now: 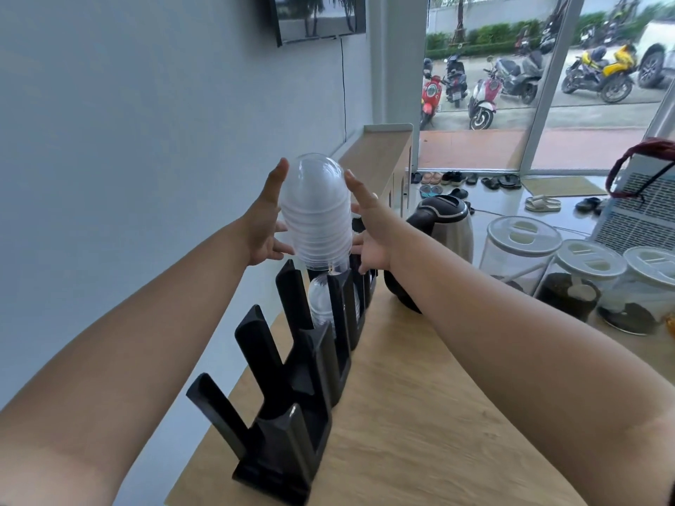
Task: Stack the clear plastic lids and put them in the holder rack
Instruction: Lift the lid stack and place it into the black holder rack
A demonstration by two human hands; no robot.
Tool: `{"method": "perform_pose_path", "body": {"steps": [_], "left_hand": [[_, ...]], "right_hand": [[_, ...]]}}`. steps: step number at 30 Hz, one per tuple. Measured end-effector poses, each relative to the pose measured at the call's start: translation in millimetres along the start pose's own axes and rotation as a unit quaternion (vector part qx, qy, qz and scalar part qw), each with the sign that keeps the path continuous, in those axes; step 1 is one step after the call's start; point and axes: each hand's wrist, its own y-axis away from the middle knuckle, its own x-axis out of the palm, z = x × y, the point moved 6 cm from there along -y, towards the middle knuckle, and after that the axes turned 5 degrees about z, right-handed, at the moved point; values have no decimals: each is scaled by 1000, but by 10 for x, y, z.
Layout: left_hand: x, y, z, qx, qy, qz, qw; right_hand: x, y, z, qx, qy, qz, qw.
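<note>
Head view: my left hand (263, 222) and right hand (369, 230), fingers spread, sandwich the lid stack (316, 213) over the rack (292, 363).

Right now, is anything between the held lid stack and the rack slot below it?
Seemingly yes: other clear lids already lie in the rack right under the stack that the left hand and right hand hold.

Open across the bare wooden counter (412, 414) at lower centre. Blocked along the counter's left edge by the upright posts of the black holder rack (292, 388), near the wall (128, 140). Crowded at centre right by kettle (443, 231) and lidded jars (569, 275).
</note>
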Motion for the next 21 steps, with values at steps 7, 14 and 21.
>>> {"method": "perform_pose_path", "body": {"steps": [7, 14, 21], "left_hand": [[-74, -181, 116, 16, -63, 5, 998], [-55, -248, 198, 20, -103, 49, 993], [-34, -388, 365, -6, -85, 97, 992]], "right_hand": [[-108, -349, -205, -5, -33, -45, 998], [-187, -449, -299, -14, -36, -62, 997], [-251, -598, -480, 21, -32, -82, 996]]}}
